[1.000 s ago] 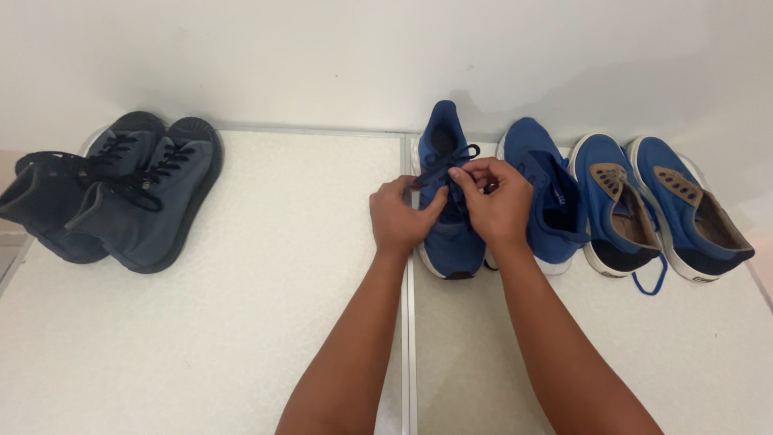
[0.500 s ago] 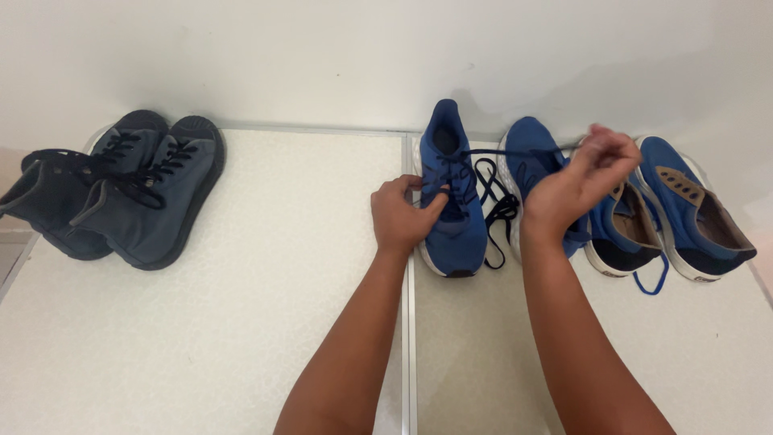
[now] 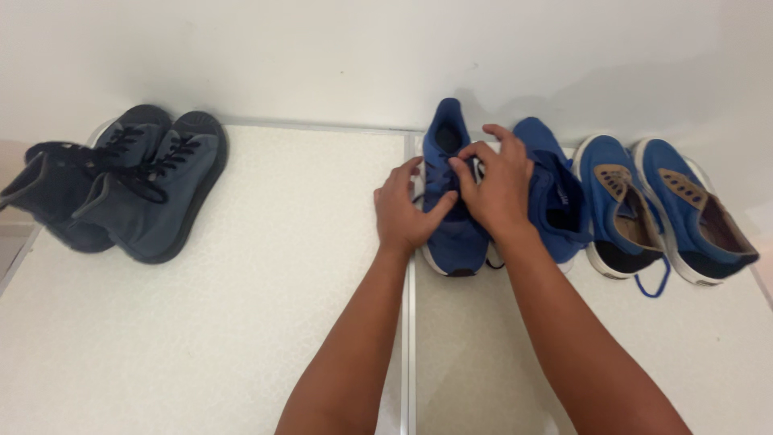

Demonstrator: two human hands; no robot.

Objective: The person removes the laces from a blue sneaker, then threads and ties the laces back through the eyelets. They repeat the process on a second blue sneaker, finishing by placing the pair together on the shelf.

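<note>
The blue running shoe (image 3: 445,201) sits on the white speckled floor (image 3: 266,322), toe pointing at the white wall (image 3: 322,56), just right of the metal strip (image 3: 409,322) that splits the floor into two panels. Both hands are on its lacing. The left hand (image 3: 405,211) grips the shoe's left side, thumb hooked over the middle, fingers curled round it. The right hand (image 3: 498,189) lies over the tongue with its fingers bunched, pinching what I take to be the dark lace; the lace itself is mostly hidden under the knuckles, so I can't tell which part is pinched. A short dark end of it (image 3: 493,259) peeks out by the heel.

From where I stand, this looks like tying or tightening the laces. To do it well, I'd say the left hand should keep the shoe pinned flat so it doesn't slide on the smooth floor, while the right hand pulls evenly and keeps the loop small enough to control. The risk is the lace slipping from the pinch, or the shoe twisting toward its mate.

That mate, a second blue running shoe (image 3: 555,193), lies touching on the right, partly under the right wrist. Beyond it stands a pair of blue slip-on shoes (image 3: 664,209) with tan insides and a loose blue lace (image 3: 654,278). Well apart on the left rests a pair of dark grey high-top shoes (image 3: 121,189).
</note>
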